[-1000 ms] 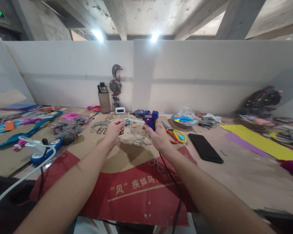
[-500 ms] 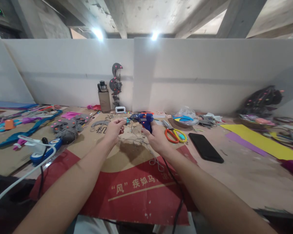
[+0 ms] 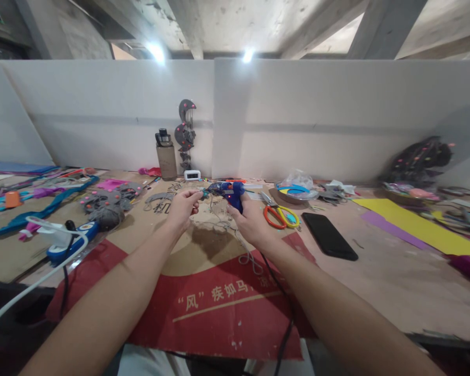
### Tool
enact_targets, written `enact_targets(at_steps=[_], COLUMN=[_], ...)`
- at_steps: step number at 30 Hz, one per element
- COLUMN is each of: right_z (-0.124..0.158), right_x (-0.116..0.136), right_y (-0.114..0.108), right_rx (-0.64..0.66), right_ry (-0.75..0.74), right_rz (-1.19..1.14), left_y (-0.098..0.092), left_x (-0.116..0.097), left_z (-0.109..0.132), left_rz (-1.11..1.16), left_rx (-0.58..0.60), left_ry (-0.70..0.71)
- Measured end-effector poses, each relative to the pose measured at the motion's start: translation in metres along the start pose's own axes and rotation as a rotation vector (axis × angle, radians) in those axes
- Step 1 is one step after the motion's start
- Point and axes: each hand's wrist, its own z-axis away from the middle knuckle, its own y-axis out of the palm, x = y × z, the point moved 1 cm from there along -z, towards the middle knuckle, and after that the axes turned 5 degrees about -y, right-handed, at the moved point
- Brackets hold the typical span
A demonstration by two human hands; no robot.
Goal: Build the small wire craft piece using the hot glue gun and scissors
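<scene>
My right hand (image 3: 247, 216) is wrapped round the handle of a blue hot glue gun (image 3: 233, 194), whose nozzle points left. Its black cord runs down past my right forearm. My left hand (image 3: 186, 209) pinches a small teal piece (image 3: 205, 194) right at the nozzle; whether the two touch I cannot tell. Grey string (image 3: 223, 224) hangs and loops beneath the hands, above a cardboard sheet (image 3: 203, 261) with a red printed part. To the right of the glue gun lie scissors (image 3: 282, 216) with orange and yellow handles.
A black phone (image 3: 329, 236) lies to the right, near yellow paper (image 3: 415, 224). At the back stand a bottle (image 3: 166, 159) and a small white clock (image 3: 191, 175). On the left are a blue power strip (image 3: 72, 245) with a white cable and grey pieces with pink dots (image 3: 112, 198).
Both hands hold nearly the same pose, with the glue gun and teal piece still together. The whole view has shifted very slightly.
</scene>
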Motion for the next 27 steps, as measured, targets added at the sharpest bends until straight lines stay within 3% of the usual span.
enact_targets(at_steps=[19, 27], right_z=[0.0, 0.004], right_x=[0.0, 0.01], right_y=[0.001, -0.002], right_rx=[0.008, 0.075], right_ry=[-0.008, -0.009], right_rz=[0.009, 0.22], left_y=[0.002, 0.003], left_x=[-0.002, -0.003], left_z=[0.003, 0.003], left_rz=[0.002, -0.022], left_rx=[0.0, -0.008], left_ry=[-0.001, 0.012])
